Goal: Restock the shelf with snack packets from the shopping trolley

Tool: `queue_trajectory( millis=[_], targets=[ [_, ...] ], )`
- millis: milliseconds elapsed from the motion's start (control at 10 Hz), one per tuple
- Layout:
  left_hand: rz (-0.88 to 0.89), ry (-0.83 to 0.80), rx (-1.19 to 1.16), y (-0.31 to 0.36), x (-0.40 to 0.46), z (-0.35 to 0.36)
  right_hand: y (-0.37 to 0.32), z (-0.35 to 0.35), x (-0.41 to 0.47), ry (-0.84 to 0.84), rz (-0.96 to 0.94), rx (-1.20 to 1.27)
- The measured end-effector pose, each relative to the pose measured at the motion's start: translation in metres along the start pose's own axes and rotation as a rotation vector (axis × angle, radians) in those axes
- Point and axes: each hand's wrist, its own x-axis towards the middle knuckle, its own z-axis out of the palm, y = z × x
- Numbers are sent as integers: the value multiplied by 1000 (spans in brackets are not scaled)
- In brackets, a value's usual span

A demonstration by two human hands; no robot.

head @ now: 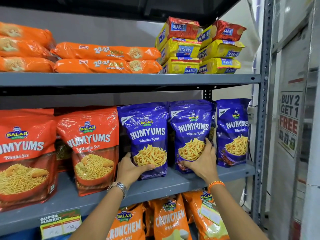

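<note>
Three purple Numyums packets stand upright on the grey middle shelf (155,185). My left hand (130,168) grips the lower left corner of the left purple packet (147,134). My right hand (202,161) holds the bottom front of the middle purple packet (192,125). The third purple packet (232,130) stands untouched at the right end. Both held packets rest with their bases on the shelf. The shopping trolley is out of view.
Red Numyums packets (90,148) fill the shelf's left side. Orange cookie packs (107,58) and yellow Marie biscuit packs (199,49) lie on the shelf above. Orange Crunchem bags (170,220) stand below. A perforated steel upright (264,118) and an offer poster (289,122) are at the right.
</note>
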Motion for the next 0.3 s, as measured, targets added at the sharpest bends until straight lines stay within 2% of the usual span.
queue_trajectory(
  millis=[200,300],
  targets=[
    [0,-26,-46,1,-4,1,-4,-6,-2,-16,17,-4],
    [69,46,-31,6,-18,4,-8,-10,-6,41,60,32]
  ],
)
